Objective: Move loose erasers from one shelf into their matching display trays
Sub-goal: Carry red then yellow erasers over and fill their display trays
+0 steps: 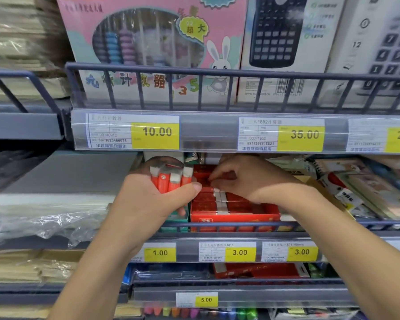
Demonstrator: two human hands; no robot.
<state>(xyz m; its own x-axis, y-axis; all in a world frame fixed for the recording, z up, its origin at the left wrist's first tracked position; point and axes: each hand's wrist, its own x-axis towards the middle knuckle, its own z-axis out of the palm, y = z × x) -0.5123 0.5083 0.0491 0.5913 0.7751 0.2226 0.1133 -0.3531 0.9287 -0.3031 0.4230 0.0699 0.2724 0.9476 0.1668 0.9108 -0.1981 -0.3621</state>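
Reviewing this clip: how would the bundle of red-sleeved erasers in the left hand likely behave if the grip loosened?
The erasers look like separate small blocks fanned unevenly in the left hand, so they would probably slide apart and drop singly. Their flat sides suggest they would not roll. They seem light, since one hand holds several.

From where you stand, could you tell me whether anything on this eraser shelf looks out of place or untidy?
Mostly tidy: the red display tray holds erasers in neat rows. To its right, packets lie tilted and overlapping in a jumble. The left hand grips a bunch of orange erasers not yet placed.
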